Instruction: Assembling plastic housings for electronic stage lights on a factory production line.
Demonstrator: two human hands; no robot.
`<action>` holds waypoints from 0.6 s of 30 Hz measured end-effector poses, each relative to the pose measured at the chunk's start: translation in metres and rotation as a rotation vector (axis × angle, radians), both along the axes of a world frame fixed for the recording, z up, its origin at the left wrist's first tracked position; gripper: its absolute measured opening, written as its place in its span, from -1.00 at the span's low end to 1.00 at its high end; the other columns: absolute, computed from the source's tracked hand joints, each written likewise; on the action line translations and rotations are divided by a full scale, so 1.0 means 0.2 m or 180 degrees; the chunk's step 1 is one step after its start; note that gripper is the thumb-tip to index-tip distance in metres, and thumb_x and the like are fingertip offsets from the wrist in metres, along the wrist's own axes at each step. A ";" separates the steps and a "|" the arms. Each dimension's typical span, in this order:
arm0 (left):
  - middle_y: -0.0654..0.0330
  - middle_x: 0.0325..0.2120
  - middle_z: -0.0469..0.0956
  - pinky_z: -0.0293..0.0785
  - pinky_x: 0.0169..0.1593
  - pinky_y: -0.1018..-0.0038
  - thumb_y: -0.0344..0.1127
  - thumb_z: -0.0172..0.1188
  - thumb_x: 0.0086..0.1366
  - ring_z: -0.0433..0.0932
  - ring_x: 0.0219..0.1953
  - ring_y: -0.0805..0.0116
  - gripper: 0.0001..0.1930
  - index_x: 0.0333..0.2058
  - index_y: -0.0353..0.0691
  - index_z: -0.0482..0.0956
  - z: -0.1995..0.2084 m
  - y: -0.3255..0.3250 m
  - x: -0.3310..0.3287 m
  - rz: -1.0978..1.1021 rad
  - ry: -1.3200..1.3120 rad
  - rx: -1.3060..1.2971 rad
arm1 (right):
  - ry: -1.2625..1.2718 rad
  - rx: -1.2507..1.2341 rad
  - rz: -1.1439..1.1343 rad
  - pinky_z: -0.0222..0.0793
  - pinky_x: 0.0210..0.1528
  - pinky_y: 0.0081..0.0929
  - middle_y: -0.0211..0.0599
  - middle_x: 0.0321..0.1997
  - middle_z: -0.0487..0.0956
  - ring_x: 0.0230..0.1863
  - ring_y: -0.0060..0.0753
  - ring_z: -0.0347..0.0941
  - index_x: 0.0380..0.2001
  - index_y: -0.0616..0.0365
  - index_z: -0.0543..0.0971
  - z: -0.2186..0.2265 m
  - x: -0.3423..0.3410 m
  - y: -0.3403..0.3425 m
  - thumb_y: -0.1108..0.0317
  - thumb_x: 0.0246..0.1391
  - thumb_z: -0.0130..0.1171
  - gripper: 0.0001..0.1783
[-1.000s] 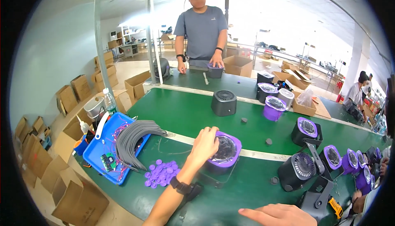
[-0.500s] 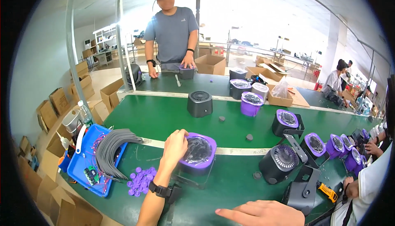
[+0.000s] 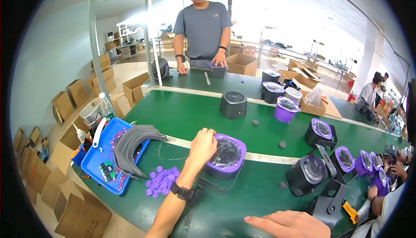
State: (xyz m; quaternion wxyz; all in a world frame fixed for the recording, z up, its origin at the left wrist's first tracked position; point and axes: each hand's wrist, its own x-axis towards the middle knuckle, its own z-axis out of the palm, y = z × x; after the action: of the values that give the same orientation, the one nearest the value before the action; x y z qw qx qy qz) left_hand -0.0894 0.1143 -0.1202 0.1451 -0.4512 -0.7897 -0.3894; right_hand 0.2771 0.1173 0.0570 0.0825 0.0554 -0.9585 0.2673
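Nearest me, at half past four from the purple-rimmed unit (image 3: 226,155), my one right hand (image 3: 291,225) hung palm down, fingers stretched out; I couldn't see beneath its palm. A stretch of green bench (image 3: 242,205) gave it room to move. At four o'clock stood one bracketed black unit (image 3: 328,207), one yellow tool (image 3: 350,212) beyond it. Purple caps (image 3: 162,181), too overlapped to count, lay at eight. One blue tray (image 3: 96,152) sat by the bench's left edge at nine, with one bundle of grey strips (image 3: 133,148). My left hand (image 3: 203,146) touched the unit's rim at half past nine, fingers bent; I couldn't tell whether they gripped. Past the pale strip (image 3: 271,158) edging the bench, two dark discs (image 3: 282,144) lay between one and three o'clock, and one grilled black unit (image 3: 234,106) stood at twelve.
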 end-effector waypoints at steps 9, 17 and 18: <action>-0.04 -0.27 0.62 0.53 0.00 0.11 -0.30 0.24 0.30 0.59 -0.11 -0.07 -0.81 -0.27 -0.33 0.66 0.04 -0.05 -0.01 -0.0100 -0.0275 -0.0194 | -0.0041 0.0008 -0.0036 0.42 -0.16 -0.17 -0.03 -0.22 0.52 -0.21 0.08 0.49 0.27 0.20 0.43 -0.01 0.00 -0.02 0.30 0.21 0.23 -0.43; -0.07 -0.30 0.68 0.57 -0.12 0.14 -0.30 0.21 0.31 0.67 -0.22 -0.06 -0.82 -0.22 -0.28 0.66 0.01 0.08 -0.03 -0.0217 0.0252 0.0072 | 0.0110 0.0166 -0.0151 0.43 -0.15 -0.20 -0.08 -0.24 0.51 -0.19 0.03 0.50 0.29 0.15 0.41 -0.03 0.04 -0.02 0.21 0.24 0.19 -0.42; -0.09 -0.31 0.68 0.56 -0.07 0.08 -0.33 0.19 0.28 0.67 -0.21 -0.10 -0.82 -0.23 -0.28 0.67 -0.02 -0.04 -0.09 -0.0043 -0.0105 -0.0068 | 0.0096 0.0010 -0.0183 0.43 -0.15 -0.20 -0.08 -0.24 0.51 -0.19 0.03 0.50 0.29 0.15 0.41 -0.07 -0.01 0.03 0.21 0.24 0.19 -0.42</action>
State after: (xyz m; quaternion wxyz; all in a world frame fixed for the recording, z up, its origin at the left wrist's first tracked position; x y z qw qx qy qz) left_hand -0.1064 0.1059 -0.1233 0.1247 -0.4516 -0.7931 -0.3894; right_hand 0.2753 0.1230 0.0432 0.1045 0.0320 -0.9587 0.2625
